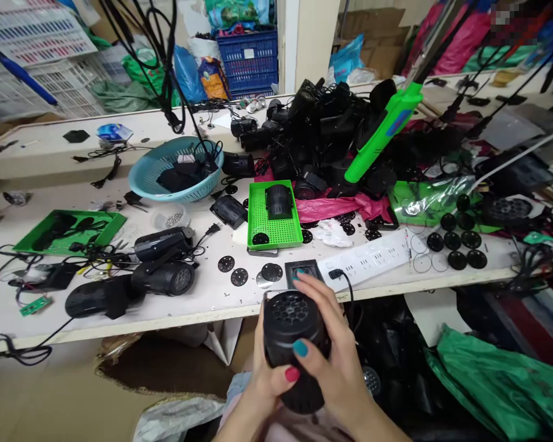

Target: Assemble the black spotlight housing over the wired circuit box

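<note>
Over the front edge of the table, a black cylindrical lamp [291, 313] is held upright between both hands, its honeycomb-patterned front facing up. My left hand [266, 374] wraps its left side, with the red-nailed thumb across the near face. My right hand [336, 350] grips it from the right, thumb on the body and fingers over the top rim. Just beyond them lies a dark square part [303, 268] at the table edge. To the left, black perforated discs [271, 272] rest on the table. A similar black housing [279, 201] lies in a green tray [252, 215].
A white power strip [373, 258] with a plugged-in cord lies right of my hands. Further back are a blue basket [141, 178], a heap of black lamps [322, 123] and a green hanging tool [387, 129]. Assembled lamps [163, 279] lie at left. Cables hang overhead.
</note>
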Demonstrator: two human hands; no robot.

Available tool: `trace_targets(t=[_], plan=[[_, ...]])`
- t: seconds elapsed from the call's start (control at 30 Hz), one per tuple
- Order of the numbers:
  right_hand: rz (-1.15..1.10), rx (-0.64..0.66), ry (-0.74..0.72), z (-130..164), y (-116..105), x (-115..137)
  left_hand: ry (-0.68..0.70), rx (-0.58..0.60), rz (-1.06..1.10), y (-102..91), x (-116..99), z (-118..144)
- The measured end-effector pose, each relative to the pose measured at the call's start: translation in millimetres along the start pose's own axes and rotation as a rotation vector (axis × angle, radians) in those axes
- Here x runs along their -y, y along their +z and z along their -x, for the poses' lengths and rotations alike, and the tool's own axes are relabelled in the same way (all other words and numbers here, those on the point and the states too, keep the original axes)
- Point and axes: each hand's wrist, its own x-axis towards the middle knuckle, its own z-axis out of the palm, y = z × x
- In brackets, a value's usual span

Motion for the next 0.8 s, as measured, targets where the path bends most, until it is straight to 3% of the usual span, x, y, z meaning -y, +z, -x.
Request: trace_targets(t=[0.07,0.17,0.23,0.33,0.4,0.47,0.53,0.6,0.67,0.73,0.8], plan=[[-0.065,0.076,0.041,-4.7,-7.7,-20.3,0.074,-0.025,-0.006,2.0,-11.3,-10.7],[-0.115,0.084,0.043,-28.4,-29.7,-42.3,0.239,-0.101,-0.254,-0.3,-30.3,-20.8],[-0.118,-0.076,-0.01,-62.0,-52.6,-46.9,0.291,-0.174,-0.407,-3.1,-39.8,-21.8],[-0.011,-0.393,-0.123,-126.0,-88.5,-34.3,0.257,-0.267,-0.444,-6.7,-45.5,-18.6],[-0.006,-0.471,-0.182,-156.8,-100.0,-16.0,0.208,-0.259,-0.435,-9.2,-44.9,-16.7],[0.03,-0.352,-0.286,-164.6,-92.9,1.9,0.16,-0.21,-0.424,-12.2,-42.5,-16.2],[0.102,-0.108,-0.283,-149.5,-70.1,10.7,0.143,-0.179,-0.391,-14.8,-39.6,-16.7],[0.104,0.205,-0.111,-122.1,-42.5,7.7,0.145,-0.173,-0.327,-16.8,-37.5,-17.4],[0.024,0.439,0.099,-95.9,-21.2,-2.6,0.134,-0.135,-0.259,-18.5,-36.9,-17.7],[-0.021,0.591,0.239,-80.1,-11.3,-12.0,0.093,-0.07,-0.212,-20.5,-38.1,-17.3],[0.008,0.686,0.287,-75.0,-11.3,-15.1,0.059,0.003,-0.196,-22.7,-40.3,-16.4]])
